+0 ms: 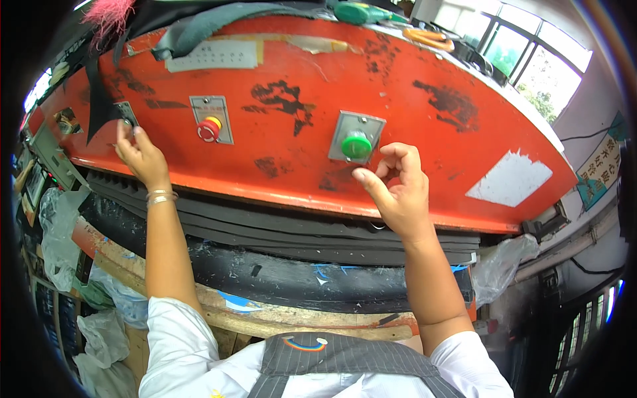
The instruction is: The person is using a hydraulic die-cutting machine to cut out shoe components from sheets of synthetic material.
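Operating the red panel (pixel 232 166) seems my step in hand. Just beside its green button (pixel 357 147) hovers my right hand (pixel 405 199), fingers parted and empty; pressing would call for a straight inward push. The round cap faces me, showing no long axis. My left hand (pixel 144 159) is at a small metal plate (pixel 125 110); its grip I can't tell.

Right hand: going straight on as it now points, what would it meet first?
Probably the green button or its metal plate on the red panel. The right hand angles toward it, thumb and curled fingers leading, though any gap is hard to judge from this view.
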Demonstrator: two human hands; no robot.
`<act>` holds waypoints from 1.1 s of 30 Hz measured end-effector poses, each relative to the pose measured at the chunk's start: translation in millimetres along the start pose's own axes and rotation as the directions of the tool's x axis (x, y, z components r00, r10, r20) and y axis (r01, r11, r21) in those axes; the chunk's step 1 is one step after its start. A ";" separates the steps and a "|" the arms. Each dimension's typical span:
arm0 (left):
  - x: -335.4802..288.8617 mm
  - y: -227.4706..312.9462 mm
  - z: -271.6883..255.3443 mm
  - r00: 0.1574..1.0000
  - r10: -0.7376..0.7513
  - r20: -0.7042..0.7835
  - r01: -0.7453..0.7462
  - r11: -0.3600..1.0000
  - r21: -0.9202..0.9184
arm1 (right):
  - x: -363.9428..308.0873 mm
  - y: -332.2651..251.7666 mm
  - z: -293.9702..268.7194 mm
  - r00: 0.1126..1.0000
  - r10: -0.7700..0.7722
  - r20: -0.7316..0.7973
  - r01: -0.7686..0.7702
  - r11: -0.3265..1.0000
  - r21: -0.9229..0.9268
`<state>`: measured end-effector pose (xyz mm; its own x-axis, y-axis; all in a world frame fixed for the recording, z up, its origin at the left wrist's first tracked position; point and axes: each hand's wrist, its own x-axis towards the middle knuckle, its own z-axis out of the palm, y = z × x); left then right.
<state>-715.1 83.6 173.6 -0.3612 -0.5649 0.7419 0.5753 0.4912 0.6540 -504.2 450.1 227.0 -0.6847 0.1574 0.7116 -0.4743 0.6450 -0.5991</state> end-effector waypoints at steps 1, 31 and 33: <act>14.4 -3.6 10.1 0.997 0.060 -0.055 -0.057 0.997 0.059 | 9.1 4.2 6.5 0.999 0.046 -0.027 -0.047 0.998 -0.048; -250.8 289.2 -99.6 -0.010 0.067 0.998 0.058 0.996 -0.066 | -173.1 -33.9 -123.5 0.528 0.068 0.846 0.007 0.996 -0.084; -260.4 312.9 -119.7 -0.089 0.019 0.996 0.072 0.997 -0.013 | -193.7 -25.5 -165.9 0.509 0.228 0.830 -0.051 0.971 -0.235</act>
<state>-353.2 305.0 167.3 -0.6877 0.7200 0.0932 0.5571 0.4410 0.7037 -267.7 527.2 165.3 -0.9159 -0.3937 -0.0787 -0.2953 0.7935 -0.5321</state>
